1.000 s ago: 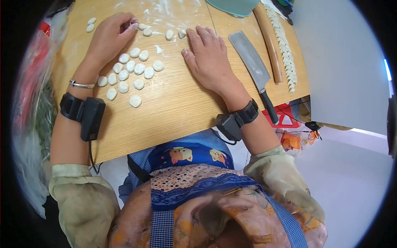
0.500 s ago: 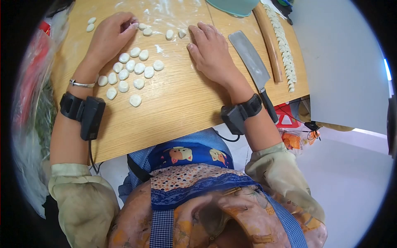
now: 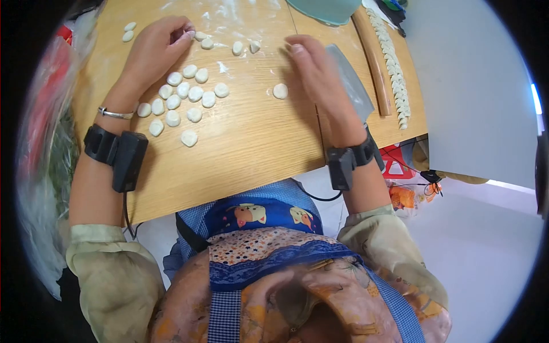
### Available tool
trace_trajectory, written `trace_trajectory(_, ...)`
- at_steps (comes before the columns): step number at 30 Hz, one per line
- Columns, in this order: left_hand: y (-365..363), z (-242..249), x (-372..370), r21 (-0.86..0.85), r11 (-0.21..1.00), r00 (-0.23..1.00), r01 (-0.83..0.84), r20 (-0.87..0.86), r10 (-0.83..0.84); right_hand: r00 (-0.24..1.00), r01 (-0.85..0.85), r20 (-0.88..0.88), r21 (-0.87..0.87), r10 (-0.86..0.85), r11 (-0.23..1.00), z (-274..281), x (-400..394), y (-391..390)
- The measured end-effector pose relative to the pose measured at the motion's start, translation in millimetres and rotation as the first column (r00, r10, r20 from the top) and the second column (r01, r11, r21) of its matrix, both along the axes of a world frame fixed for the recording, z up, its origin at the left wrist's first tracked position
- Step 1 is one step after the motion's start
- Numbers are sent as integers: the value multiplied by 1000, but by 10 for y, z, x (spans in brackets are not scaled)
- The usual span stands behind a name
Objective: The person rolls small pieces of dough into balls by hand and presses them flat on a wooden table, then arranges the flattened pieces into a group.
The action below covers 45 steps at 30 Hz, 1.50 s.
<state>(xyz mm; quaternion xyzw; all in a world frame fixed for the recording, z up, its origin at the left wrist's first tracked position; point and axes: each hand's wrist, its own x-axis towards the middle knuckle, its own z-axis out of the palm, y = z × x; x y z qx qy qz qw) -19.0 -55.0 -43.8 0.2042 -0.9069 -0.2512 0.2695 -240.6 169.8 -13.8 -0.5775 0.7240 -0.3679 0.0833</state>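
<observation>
Small round dough pieces (image 3: 195, 93), several of them pale and floury, lie on the wooden table in front of my left forearm. My left hand (image 3: 166, 43) rests at the back left with its fingers curled in. Its fingertips are beside two dough pieces (image 3: 207, 43), and what they hold, if anything, is hidden. My right hand (image 3: 313, 71) is open and slightly blurred above the table, its fingers stretched out. A single flattened dough disc (image 3: 280, 91) lies just left of it. Farther back, two more dough lumps (image 3: 237, 48) stand between my hands.
A cleaver (image 3: 353, 86) lies partly under my right hand and forearm. Right of it are a wooden rolling pin (image 3: 372, 63) and a row of pleated dough pieces (image 3: 394, 68). A teal bowl (image 3: 326, 8) stands at the back. Plastic bags (image 3: 43, 114) line the left edge.
My right hand has moved to the right and toward me, uncovering the flattened dough disc and now overlapping the cleaver. My left hand stays almost where it was.
</observation>
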Motion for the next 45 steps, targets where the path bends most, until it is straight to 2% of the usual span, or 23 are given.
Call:
trace_trajectory(1,7,-9,9,3,1000,1000,-1,1,1,992,78,103,16,-79,997,64,-12,56)
trace_trajectory(2,6,-5,6,13,1000,1000,-2,-6,2,992,79,101,16,-80,997,156,12,101)
trace_trajectory(4,23,3,-16,22,1000,1000,-1,-17,2,940,128,255,349,-225,928,303,83,211)
trace_trajectory(5,32,9,-13,49,999,1000,-13,-5,13,941,127,255,344,-222,930,298,134,230)
trace_trajectory(7,16,21,-5,70,997,1000,-28,13,27,986,133,47,339,-158,931,235,275,209)
trace_trajectory(8,16,8,-5,60,998,1000,-21,-4,21,986,134,49,338,-159,932,220,364,181)
trace_trajectory(9,18,-5,-14,52,999,1000,-14,-19,15,956,-62,294,255,-16,965,207,454,141)
trace_trajectory(10,22,-6,-24,50,999,1000,-10,-19,11,850,-234,507,124,141,964,204,524,93)
trace_trajectory(11,25,-9,-25,36,999,1000,-9,-29,10,795,-249,591,111,137,962,204,539,27)
trace_trajectory(12,21,-13,-18,24,1000,999,-12,-40,13,793,-252,593,110,140,961,163,483,-64)
trace_trajectory(13,25,-10,-9,25,1000,999,-16,-39,17,948,-144,295,72,117,987,151,436,-182)
trace_trajectory(14,29,-7,-10,34,999,999,-14,-38,15,998,-53,-33,-1,53,999,141,412,-241)
trace_trajectory(16,34,-1,-10,45,999,999,-17,-40,19,996,-14,-92,50,19,999,117,358,-287)
trace_trajectory(18,30,5,-7,48,999,1000,-9,-24,11,968,-29,-246,87,50,996,47,306,-376)
trace_trajectory(22,21,-10,-9,48,999,1000,-9,-24,10,966,-19,-254,137,54,990,88,301,-348)
trace_trajectory(24,12,-30,-10,16,1000,999,-18,-32,18,999,14,28,154,-18,988,173,343,-235)
trace_trajectory(28,31,-7,-17,39,999,1000,-23,-13,23,997,42,51,158,-50,987,246,370,-14)
trace_trajectory(30,20,3,-17,57,998,1000,-24,4,24,994,29,-106,187,-9,982,201,340,68)
trace_trajectory(33,33,31,-11,63,998,1000,-22,21,21,995,-24,-89,280,50,960,229,340,150)
trace_trajectory(36,29,5,-12,57,998,1000,-17,-19,18,999,-49,3,265,50,963,266,348,191)
trace_trajectory(40,27,17,-14,72,997,1000,-28,8,28,998,-53,-2,278,56,959,290,343,196)
trace_trajectory(43,11,23,-3,32,999,1000,-12,17,11,999,-51,2,313,53,948,289,351,188)
trace_trajectory(45,12,11,-7,47,999,1000,2,2,-2,999,2,45,345,-19,939,286,377,188)
